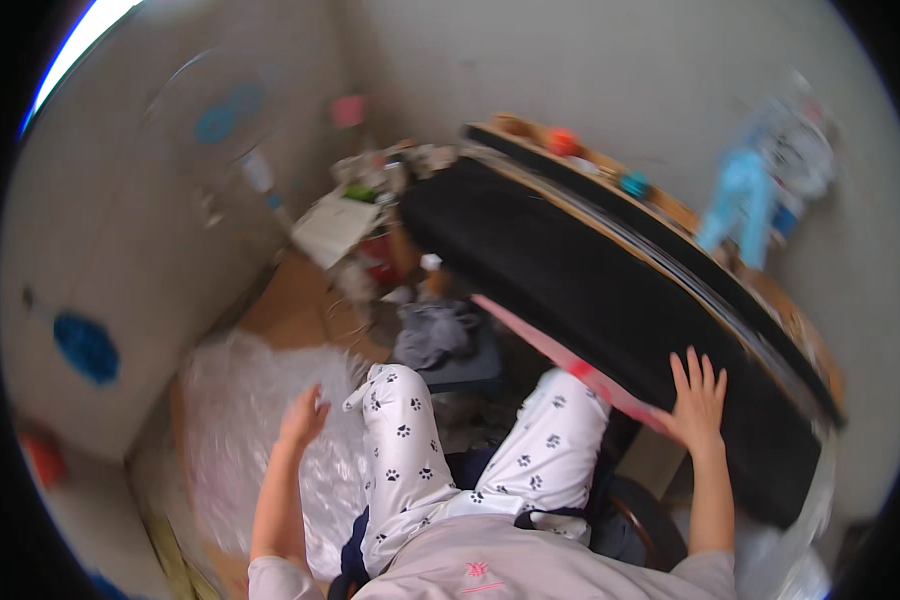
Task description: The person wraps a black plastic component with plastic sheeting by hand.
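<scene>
My right hand (698, 405) lies flat with its fingers spread on the near part of a long black surface (610, 290), perhaps a padded bench or table top. A red and pink strip (570, 365) runs along the near edge of that surface and ends beside my right palm. To the left of my knees, my left hand (305, 415) hangs in the air over a crumpled sheet of clear plastic (270, 450). Its fingers are loosely bent and a little blurred, and I see nothing in them.
Behind the black surface runs a wooden ledge holding an orange-red round thing (563, 142) and a teal item (634, 184). Ahead stand a cluttered pile with a white box (335, 228) and a grey cloth (436, 333) on a dark stool. Light blue clothing (740, 200) hangs at the right wall.
</scene>
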Action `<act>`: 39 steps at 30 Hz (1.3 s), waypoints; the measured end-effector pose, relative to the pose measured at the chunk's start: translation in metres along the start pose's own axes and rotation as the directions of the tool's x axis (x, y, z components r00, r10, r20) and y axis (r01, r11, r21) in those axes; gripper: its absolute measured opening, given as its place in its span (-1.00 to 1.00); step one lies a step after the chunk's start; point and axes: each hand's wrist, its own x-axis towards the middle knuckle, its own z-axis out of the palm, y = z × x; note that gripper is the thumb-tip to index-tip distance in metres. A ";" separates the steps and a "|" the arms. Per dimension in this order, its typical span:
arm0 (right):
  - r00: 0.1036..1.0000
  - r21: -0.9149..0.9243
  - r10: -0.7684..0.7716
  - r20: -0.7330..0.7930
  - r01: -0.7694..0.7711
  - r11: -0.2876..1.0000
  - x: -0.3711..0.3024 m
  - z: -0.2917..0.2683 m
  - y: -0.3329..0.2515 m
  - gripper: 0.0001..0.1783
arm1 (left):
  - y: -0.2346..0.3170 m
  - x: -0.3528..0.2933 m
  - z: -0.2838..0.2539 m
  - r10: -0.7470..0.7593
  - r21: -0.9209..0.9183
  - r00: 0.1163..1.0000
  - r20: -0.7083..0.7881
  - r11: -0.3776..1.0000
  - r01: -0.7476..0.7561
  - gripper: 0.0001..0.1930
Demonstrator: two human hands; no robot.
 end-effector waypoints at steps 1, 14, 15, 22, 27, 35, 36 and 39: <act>0.996 0.064 0.011 -0.087 -0.006 0.998 -0.009 0.005 0.013 -0.09 | 0.058 0.026 -0.014 0.121 -0.089 0.989 -0.083 0.988 -0.128 -0.57; 0.997 0.058 -0.038 -0.072 0.043 0.997 -0.014 0.032 0.020 -0.17 | 0.420 0.091 0.065 0.639 -0.528 0.755 -0.147 0.595 -0.606 -0.73; 0.997 0.056 -0.041 -0.063 0.044 0.997 -0.013 0.030 0.019 -0.16 | 0.426 0.098 0.076 0.598 -0.552 0.790 -0.135 0.617 -0.562 -0.75; 0.997 0.103 -0.024 -0.074 0.031 0.994 -0.018 0.028 0.033 -0.15 | 0.454 0.086 0.103 0.543 -0.165 0.688 -0.482 0.715 -0.680 -0.83; 0.926 0.869 0.219 -0.309 0.181 0.461 -0.064 0.013 0.069 -0.74 | 0.446 0.093 0.107 0.590 -0.121 0.619 -0.518 0.666 -0.736 -0.88; 0.034 -0.176 0.937 -0.347 -0.984 -0.030 -0.469 0.098 0.264 -0.60 | 0.447 0.088 0.098 0.607 -0.107 0.618 -0.499 0.665 -0.739 -0.87; 0.146 -0.287 0.966 -0.214 -0.954 0.080 -0.499 0.100 0.252 -0.67 | 0.449 0.091 0.101 0.619 -0.112 0.621 -0.480 0.660 -0.743 -0.88; 0.173 -0.144 0.983 -0.061 -0.976 0.163 -0.546 0.079 0.245 -0.76 | 0.459 0.100 0.119 0.600 -0.197 0.700 -0.387 0.688 -0.698 -0.89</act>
